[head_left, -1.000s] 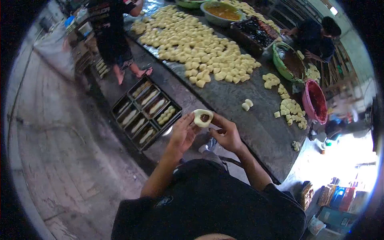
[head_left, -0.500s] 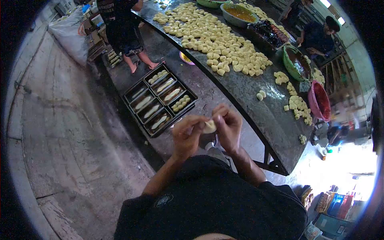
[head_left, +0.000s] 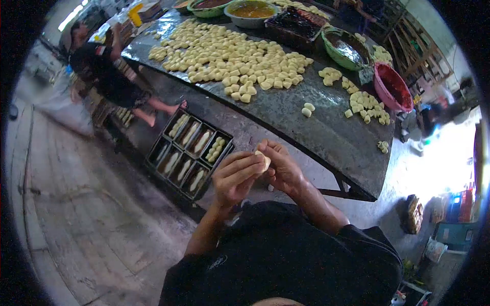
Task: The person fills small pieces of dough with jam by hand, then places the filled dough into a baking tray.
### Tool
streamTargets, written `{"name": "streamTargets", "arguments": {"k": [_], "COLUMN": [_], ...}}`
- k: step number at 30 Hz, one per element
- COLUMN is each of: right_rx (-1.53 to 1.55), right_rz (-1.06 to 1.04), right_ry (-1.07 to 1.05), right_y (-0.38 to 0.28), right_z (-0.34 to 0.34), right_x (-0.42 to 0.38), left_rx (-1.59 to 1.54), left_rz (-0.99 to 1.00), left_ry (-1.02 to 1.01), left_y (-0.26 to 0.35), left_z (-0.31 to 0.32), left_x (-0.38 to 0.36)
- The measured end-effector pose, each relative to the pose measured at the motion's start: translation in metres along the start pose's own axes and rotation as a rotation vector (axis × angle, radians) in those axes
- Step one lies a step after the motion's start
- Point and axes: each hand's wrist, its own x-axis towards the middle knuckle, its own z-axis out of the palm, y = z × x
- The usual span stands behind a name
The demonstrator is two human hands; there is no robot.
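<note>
Between my two hands, in front of my chest, is a small pale piece of dough (head_left: 265, 162). My left hand (head_left: 236, 176) has its fingers folded round the left side of it. From the other side my right hand (head_left: 284, 168) pinches the same piece with thumb and fingers. Two dough pieces (head_left: 308, 109) lie by themselves on the dark table (head_left: 286, 122) ahead of my hands. Many more dough pieces (head_left: 229, 56) are spread over the far part of the table. A smaller group of dough pieces (head_left: 365, 105) sits at the right.
Left of my hands, a set of black baking tins (head_left: 148, 159) holding dough stands low by the table. A green basin (head_left: 329, 50), a pink basin (head_left: 380, 86) and a grey bowl (head_left: 235, 19) line the table's far side. A person (head_left: 102, 71) stands at the far left.
My view has turned, so the table and tins appear shifted left and up. My fingers have closed further round the dough piece, which now looks rounder and sits partly behind them.
</note>
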Motion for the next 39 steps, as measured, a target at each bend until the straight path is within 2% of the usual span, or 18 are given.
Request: {"name": "streamTargets", "arguments": {"k": [2,4,5,6,8,10,11,13,16,17,20,22,24,27,31,34,37,39], "right_rx": [-0.262,-0.578,-0.869,-0.952,-1.114,-1.077,-1.004,-0.733,-0.574,-0.618,-0.649,-0.542,-0.498,-0.559,-1.064,-0.969,-1.272,-2.036], "right_rz": [-0.212,-0.461,-0.772,-0.825,-0.92,-0.808,-0.747,-0.688,-0.319,-0.336,-0.356,-0.329,-0.141,0.039,-0.29,-0.126,-0.315,-0.453], "right_ry": [0.162,0.287,0.153,0.128,0.084,0.185,0.235,0.327,0.433,0.416,0.41,0.46,0.471,0.455,0.525,0.555,0.882,0.949], "right_y": [-0.013,-0.031,-0.043,-0.057,-0.087,-0.113,-0.122,-0.128,-0.151,-0.154,-0.152,-0.152,-0.161,-0.186,-0.167,-0.176,-0.192,-0.223], "right_z": [0.0,-0.004,-0.017,-0.025,-0.038,-0.053,-0.065,-0.088,-0.123,-0.139,-0.191,-0.215,-0.227,-0.238,-0.284,-0.284,-0.313,-0.321], "right_x": [0.002,0.0,0.005,0.006,0.005,0.004,0.006,0.014,0.017,0.016,0.013,0.008,0.005,0.008,0.033,0.021,0.015,0.015], "left_rx": [0.032,-0.159,-0.269,-0.378,-0.447,-0.6,-0.447,-0.401,-0.361,-0.355,-0.355,-0.334,-0.35,-0.727,-0.74,-0.677,-0.517,-0.556], "left_rz": [-0.011,-0.244,-0.385,-0.531,-0.608,-0.707,-0.792,-0.861,-0.902,-0.905,-1.301,-1.042,-0.831,-1.047,-1.079,-1.066,-1.051,-1.096], "left_ry": [-0.032,0.051,0.134,0.216,0.169,0.06,-0.018,-0.001,0.136,0.197,-0.448,-0.58,-0.613,-0.439,-0.163,-0.014,0.015,0.029], "left_y": [-0.018,-0.029,-0.029,-0.03,-0.038,-0.064,-0.071,-0.078,-0.089,-0.094,-0.129,-0.137,-0.146,-0.166,-0.193,-0.216,-0.232,-0.237], "left_z": [0.015,0.04,0.055,0.071,0.098,0.126,0.137,0.164,0.214,0.228,0.234,0.245,0.257,0.271,0.257,0.224,0.192,0.176], "left_x": [0.01,0.02,0.026,0.036,0.063,0.059,0.06,0.073,0.089,0.092,0.076,0.079,0.084,0.073,0.088,0.099,0.09,0.085]}}
